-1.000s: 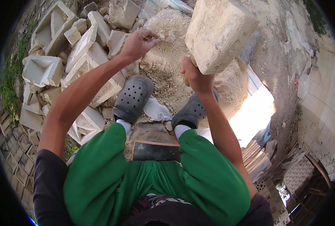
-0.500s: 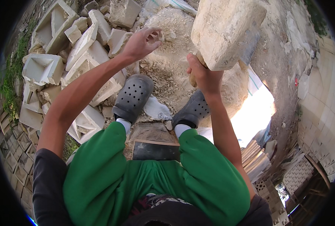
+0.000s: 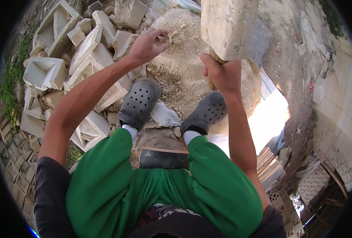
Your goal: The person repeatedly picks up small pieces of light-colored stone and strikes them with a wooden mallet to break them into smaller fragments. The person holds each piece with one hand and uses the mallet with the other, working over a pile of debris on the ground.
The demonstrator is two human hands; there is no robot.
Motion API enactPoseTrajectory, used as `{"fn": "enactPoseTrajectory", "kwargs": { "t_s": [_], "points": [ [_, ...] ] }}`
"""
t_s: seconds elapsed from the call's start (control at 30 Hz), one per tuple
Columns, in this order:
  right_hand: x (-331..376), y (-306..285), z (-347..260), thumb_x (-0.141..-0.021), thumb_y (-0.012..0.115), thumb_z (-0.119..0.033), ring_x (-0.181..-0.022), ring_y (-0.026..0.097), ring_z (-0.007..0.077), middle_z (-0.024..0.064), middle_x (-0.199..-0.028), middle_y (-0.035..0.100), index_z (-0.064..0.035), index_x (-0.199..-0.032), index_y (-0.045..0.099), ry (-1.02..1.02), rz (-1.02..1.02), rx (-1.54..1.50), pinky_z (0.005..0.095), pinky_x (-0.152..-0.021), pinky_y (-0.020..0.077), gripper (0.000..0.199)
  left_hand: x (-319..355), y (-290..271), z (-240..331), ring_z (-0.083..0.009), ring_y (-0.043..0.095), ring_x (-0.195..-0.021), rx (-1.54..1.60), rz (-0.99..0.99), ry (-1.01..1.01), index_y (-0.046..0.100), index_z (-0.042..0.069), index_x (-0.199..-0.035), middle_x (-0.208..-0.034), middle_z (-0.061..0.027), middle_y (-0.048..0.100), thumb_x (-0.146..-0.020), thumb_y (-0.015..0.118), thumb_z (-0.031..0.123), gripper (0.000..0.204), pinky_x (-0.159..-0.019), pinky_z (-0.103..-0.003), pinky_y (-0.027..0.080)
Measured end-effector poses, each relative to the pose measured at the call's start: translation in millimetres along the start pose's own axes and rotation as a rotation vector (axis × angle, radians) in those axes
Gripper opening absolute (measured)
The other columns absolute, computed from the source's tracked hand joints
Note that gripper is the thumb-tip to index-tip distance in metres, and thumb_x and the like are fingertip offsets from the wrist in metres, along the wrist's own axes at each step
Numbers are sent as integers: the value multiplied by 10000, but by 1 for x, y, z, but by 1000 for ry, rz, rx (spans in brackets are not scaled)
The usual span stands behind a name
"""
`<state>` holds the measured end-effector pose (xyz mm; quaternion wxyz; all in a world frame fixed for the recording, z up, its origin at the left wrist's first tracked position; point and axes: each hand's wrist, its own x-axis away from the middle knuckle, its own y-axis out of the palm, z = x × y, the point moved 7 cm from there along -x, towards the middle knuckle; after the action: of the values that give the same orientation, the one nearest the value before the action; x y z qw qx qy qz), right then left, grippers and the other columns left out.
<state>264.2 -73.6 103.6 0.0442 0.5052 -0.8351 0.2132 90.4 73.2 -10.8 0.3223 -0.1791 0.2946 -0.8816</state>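
My right hand [image 3: 225, 77] is wrapped round the handle of a large, pale, dusty wooden mallet [image 3: 229, 29], whose blocky head is raised close to the view and runs off its top edge. Over the edge of a mound of pale crushed plaster [image 3: 180, 59], my left hand [image 3: 149, 45] hovers with its fingers loosely curled and a gap between thumb and fingertips. I make out nothing held in it. Broken white plaster mould pieces [image 3: 122, 43] lie just left of that hand.
My feet, in grey clogs [image 3: 140, 101], stand at the near side of the mound. A whitish cloth scrap [image 3: 164, 114] lies between them. White sacking [image 3: 267, 91] and a grey slab [image 3: 261, 43] are at the right. More hollow moulds [image 3: 45, 73] fill the left.
My right hand has shifted slightly right and up, and the mallet head has swung upright and further out of the top of view. My left hand stays in place.
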Motion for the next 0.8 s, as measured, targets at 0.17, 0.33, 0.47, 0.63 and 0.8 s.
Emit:
{"fn": "enactPoseTrajectory", "kwargs": {
  "t_s": [0.17, 0.33, 0.47, 0.63, 0.8],
  "points": [
    [1, 34, 74, -802, 701, -230, -704, 703, 320, 163, -691, 686, 6, -849, 700, -72, -3, 168, 418, -649, 546, 241, -2, 1, 8, -283, 683, -1009, -10, -22, -14, 633, 120, -1314, -1135, -137, 681, -902, 748, 325, 475, -925, -401, 530],
    [1, 40, 117, -757, 735, -288, -766, 746, 291, 189, -753, 724, 36, -862, 722, 341, -164, 288, 386, -696, 569, 341, -1, 1, 4, -300, 681, -1028, -34, -21, -19, 619, 126, -1326, -1175, -153, 692, -919, 729, 325, 467, -940, -415, 527],
    [-4, 12, 57, -770, 720, -276, -681, 727, 191, 119, -686, 710, 8, -838, 721, 296, -132, 215, 352, -663, 558, 292, -2, 0, 3, -305, 681, -1035, -56, -19, -12, 614, 136, -1334, -1191, -150, 693, -926, 720, 325, 462, -942, -414, 528],
    [2, 19, 51, -825, 710, -119, -508, 629, 149, 59, -620, 638, 27, -847, 663, -140, 1, 3, 328, -501, 510, 154, -2, 2, 2, -301, 685, -1026, -59, -19, -2, 615, 141, -1338, -1180, -145, 696, -926, 721, 346, 472, -935, -410, 533],
    [8, 41, 113, -791, 696, -268, -582, 711, 218, 142, -700, 704, 33, -875, 719, 409, -196, 261, 374, -607, 561, 313, -3, 2, 4, -287, 687, -1008, -97, -49, -37, 615, 142, -1337, -1175, -136, 697, -923, 723, 364, 482, -913, -414, 542]
  ]
}}
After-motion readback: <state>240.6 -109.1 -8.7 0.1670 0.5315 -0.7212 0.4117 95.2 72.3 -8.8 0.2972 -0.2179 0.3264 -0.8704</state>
